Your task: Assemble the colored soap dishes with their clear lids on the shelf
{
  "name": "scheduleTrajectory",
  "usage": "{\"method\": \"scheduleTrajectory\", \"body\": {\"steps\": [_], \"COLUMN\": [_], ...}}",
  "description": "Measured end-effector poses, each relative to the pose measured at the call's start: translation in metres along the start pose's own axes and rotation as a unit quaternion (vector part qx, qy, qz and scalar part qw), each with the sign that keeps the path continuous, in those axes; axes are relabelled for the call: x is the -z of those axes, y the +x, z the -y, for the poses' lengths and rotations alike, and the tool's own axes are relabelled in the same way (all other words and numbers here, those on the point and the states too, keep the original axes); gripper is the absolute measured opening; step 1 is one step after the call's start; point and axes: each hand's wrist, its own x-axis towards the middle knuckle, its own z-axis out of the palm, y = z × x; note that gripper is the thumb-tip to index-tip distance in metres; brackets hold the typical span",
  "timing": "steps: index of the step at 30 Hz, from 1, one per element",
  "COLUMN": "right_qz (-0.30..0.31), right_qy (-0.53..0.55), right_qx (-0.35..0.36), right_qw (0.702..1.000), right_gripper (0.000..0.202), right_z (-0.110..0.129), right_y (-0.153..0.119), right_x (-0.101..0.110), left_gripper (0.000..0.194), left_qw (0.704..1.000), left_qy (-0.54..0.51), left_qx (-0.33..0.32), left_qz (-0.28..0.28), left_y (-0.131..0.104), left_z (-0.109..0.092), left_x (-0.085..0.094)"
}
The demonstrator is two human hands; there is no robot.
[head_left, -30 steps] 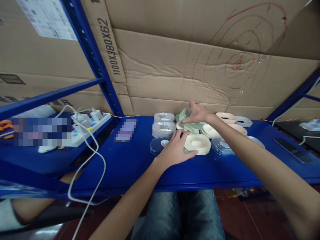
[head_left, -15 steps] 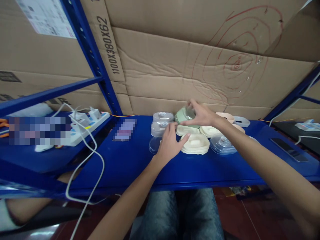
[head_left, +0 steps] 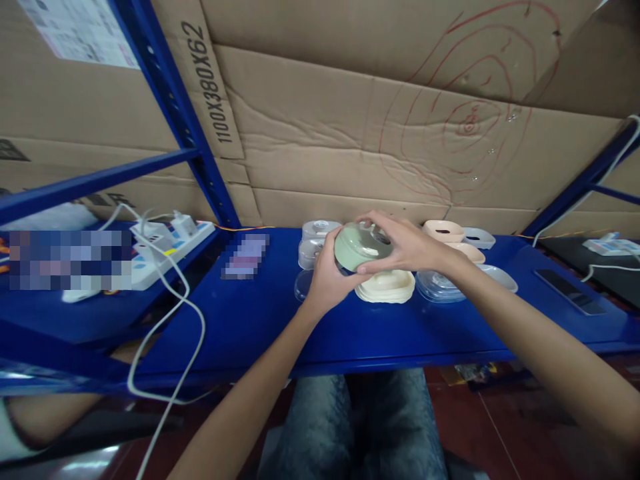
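Between my two hands is a rounded green container with a clear lid (head_left: 361,248), raised above the blue shelf and tilted. My left hand (head_left: 327,273) grips its left side, thumb below. Around its right and far side curl the fingers of my right hand (head_left: 395,243). Under and in front of it sits a stack of cream-coloured trays (head_left: 385,288). Clear lids (head_left: 439,287) lie to the right of that stack. Left of my left hand are two stacked-looking clear-topped containers (head_left: 320,230) and a flat clear lid (head_left: 303,285).
Peach-coloured trays (head_left: 444,231) and pale grey ones (head_left: 479,238) stand at the back right of the blue shelf (head_left: 250,327). A dark phone (head_left: 570,291) lies farther right. On the left are a power strip (head_left: 200,239), a white cable (head_left: 200,320) and a blurred-out item (head_left: 246,256). Cardboard walls the back.
The green container has come up off the shelf, toward me and slightly left. My left hand, which hovered near the cream trays, has closed on its left side.
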Motion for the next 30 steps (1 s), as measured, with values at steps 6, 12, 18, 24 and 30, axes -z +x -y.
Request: {"method": "scheduleTrajectory", "body": {"steps": [6, 12, 18, 24, 30], "right_qz": [-0.041, -0.083, -0.092, -0.073, -0.035], "right_qy": [0.068, 0.083, 0.043, -0.003, -0.049], "right_qx": [-0.002, -0.043, -0.088, -0.084, -0.090], "right_qw": [0.997, 0.992, 0.991, 0.994, 0.994], "right_gripper": [0.073, 0.078, 0.079, 0.073, 0.074], "right_z": [-0.014, -0.042, -0.056, -0.055, -0.044], "right_y": [-0.004, -0.011, -0.026, -0.037, -0.037], "right_x": [0.006, 0.021, 0.029, 0.028, 0.028], "left_gripper": [0.079, 0.075, 0.072, 0.071, 0.075], "left_qw": [0.997, 0.987, 0.974, 0.970, 0.962], "left_qy": [-0.079, -0.108, -0.093, -0.084, -0.080], "left_qx": [0.018, 0.034, 0.055, 0.070, 0.082], "left_qz": [-0.011, -0.111, -0.201, -0.216, -0.248], "left_y": [0.002, 0.009, 0.011, 0.011, 0.013], "left_z": [0.000, 0.006, 0.013, 0.016, 0.018], "left_x": [-0.002, -0.001, 0.000, 0.000, 0.002]}}
